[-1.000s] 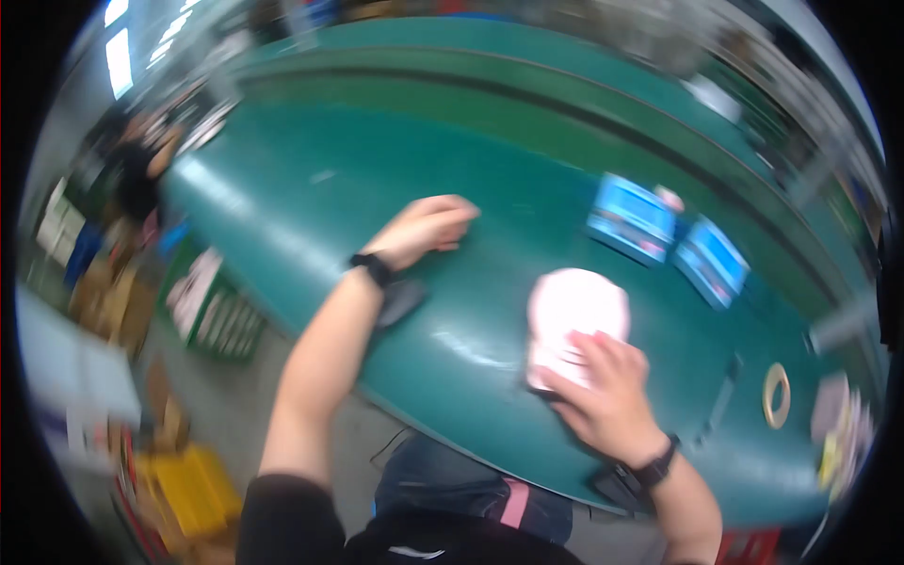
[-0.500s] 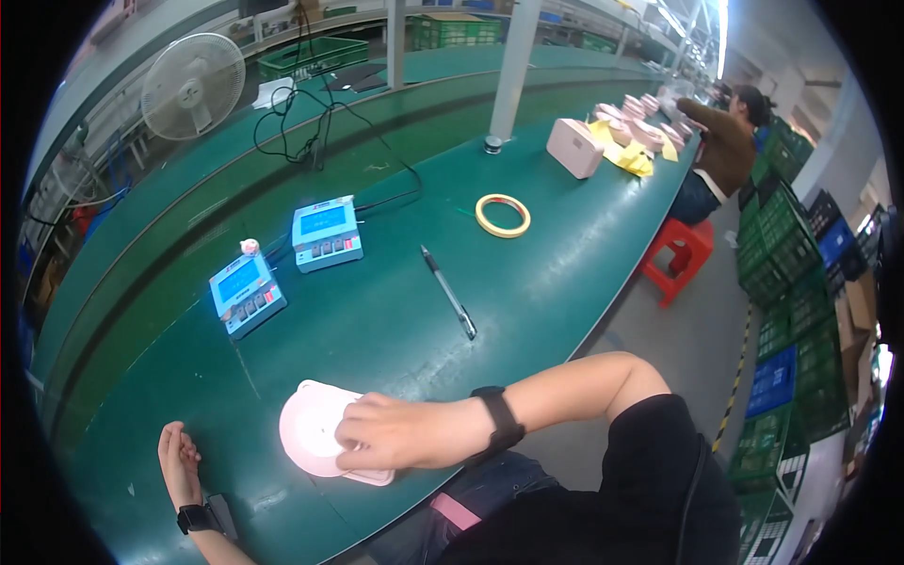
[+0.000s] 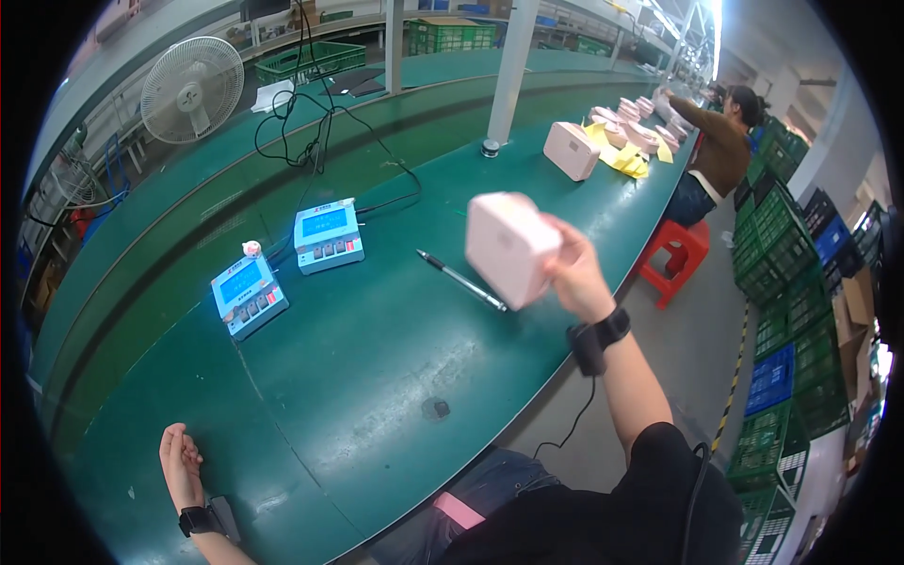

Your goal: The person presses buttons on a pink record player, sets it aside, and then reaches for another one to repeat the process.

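Note:
A pale pink, rounded, boxy device is held up on edge above the right half of the green table, slightly blurred. My right hand grips it by its right side, fingers and thumb around the edge. Just under its lower left corner lies a clear pen with a dark end. My left hand rests on the table at the near left, fingers curled in, nothing visible in them. Each wrist wears a black strap.
Two blue testers with screens stand left of centre, cables behind. Another pink boxy device stands farther right, beside yellow papers and pink parts. A post rises behind. A co-worker sits beyond a red stool.
My right hand has lifted the pink device from the near table and carried it up and right. The pen has turned and shifted. The yellow tape roll is now hidden. My left hand stays put.

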Demonstrator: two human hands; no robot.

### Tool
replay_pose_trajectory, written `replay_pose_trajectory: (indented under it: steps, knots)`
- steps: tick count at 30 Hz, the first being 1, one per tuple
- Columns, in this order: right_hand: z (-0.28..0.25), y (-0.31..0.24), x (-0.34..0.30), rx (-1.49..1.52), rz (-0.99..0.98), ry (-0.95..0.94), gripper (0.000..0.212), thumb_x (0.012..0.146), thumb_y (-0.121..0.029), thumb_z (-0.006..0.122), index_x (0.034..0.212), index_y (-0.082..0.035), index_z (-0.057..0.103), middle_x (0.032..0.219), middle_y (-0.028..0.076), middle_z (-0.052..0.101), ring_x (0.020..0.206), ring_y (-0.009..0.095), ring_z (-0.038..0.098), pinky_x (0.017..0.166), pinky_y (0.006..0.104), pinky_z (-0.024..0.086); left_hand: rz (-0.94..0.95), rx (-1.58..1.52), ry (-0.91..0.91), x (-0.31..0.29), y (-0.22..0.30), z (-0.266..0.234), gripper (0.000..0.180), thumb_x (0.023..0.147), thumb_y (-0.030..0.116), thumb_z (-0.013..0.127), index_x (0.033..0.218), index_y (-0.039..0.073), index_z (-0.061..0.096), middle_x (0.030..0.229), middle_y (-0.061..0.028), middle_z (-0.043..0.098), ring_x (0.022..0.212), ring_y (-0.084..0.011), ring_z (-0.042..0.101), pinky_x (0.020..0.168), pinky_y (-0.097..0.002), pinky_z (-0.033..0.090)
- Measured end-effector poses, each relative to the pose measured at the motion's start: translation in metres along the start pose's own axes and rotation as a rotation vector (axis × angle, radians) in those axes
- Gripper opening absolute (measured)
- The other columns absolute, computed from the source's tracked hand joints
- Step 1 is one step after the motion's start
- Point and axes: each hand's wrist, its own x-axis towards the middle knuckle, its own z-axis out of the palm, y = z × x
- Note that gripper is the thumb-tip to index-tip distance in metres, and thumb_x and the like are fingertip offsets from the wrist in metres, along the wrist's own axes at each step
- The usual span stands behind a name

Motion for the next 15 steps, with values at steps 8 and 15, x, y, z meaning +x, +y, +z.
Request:
replay_pose_trajectory:
  steps: [8, 15]
  knots:
    - [-0.151, 0.009, 0.089, -0.020, -0.042, 0.198, 0.061, 0.074, -0.003, 0.072, 0.128, -0.002, 0.043, 0.121, 0.011, 0.053, 0.109, 0.019, 0.052, 0.090, 0.0324, 0.046, 0.014, -0.013, -0.005, 0.001, 0.002, 0.005, 0.018, 0.093, 0.028, 0.050, 0.098, 0.010, 0.053, 0.067, 0.0055, 0.042, 0.057, -0.0024, 0.039, 0.050, -0.0172, 0.034]
    - [-0.179, 0.025, 0.109, -0.322, 0.127, 0.260, 0.063, 0.074, -0.002, 0.071, 0.130, -0.002, 0.042, 0.120, 0.013, 0.053, 0.108, 0.018, 0.052, 0.085, 0.0321, 0.047, 0.003, -0.012, 0.017, -0.004, 0.004, 0.003, 0.016, 0.093, 0.025, 0.050, 0.097, 0.010, 0.053, 0.067, 0.0051, 0.042, 0.058, -0.0027, 0.040, 0.051, -0.0173, 0.034]
